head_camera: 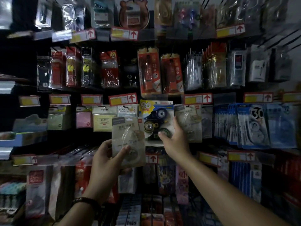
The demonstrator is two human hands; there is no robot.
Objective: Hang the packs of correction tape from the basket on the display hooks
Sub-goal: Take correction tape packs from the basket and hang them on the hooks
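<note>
Now, right hand (174, 139): grips a beige pack (188, 121); level its hole with the hook.
Left hand (105, 160): grips the next pack (127, 136); hold it clear.

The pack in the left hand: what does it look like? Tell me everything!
The pack is a flat beige card with a grey band on top, a small red mark in its corner and a clear plastic bubble over a teardrop-shaped tape dispenser. It is held about upright, not yet on any hook. The left hand grips its lower part, thumb on the front.
</note>
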